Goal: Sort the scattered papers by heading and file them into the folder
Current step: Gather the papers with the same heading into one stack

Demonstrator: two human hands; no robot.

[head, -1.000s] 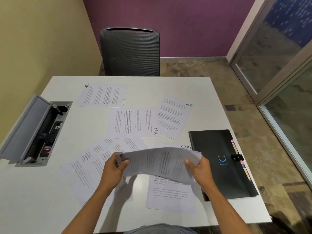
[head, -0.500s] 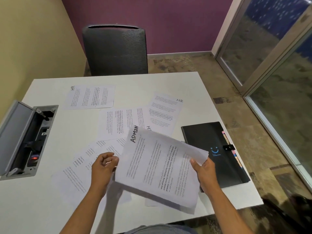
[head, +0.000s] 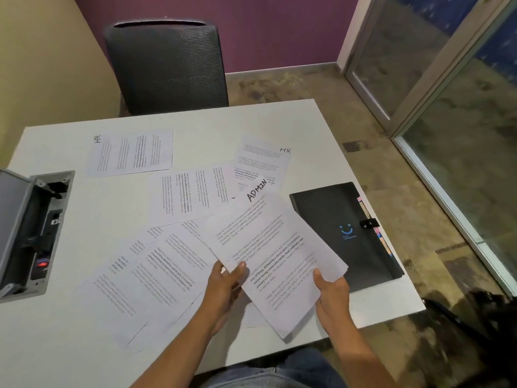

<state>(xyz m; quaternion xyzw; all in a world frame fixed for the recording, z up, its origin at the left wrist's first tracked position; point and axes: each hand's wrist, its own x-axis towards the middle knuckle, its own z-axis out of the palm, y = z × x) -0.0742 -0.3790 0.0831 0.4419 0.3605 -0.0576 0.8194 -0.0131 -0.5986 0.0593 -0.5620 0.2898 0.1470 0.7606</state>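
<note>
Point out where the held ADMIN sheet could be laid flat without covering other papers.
Bare table runs along the far edge beyond the HR sheets, and between the floor box and the fanned papers. Crowded at centre, beside the folder.

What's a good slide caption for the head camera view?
Both hands hold the ADMIN sheet beside the closed folder.

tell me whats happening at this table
A person is sorting papers. Both the left hand and right hand hold a sheet headed ADMIN above the white table. Other sheets, two headed HR, lie scattered. The black folder lies shut on the right.
</note>
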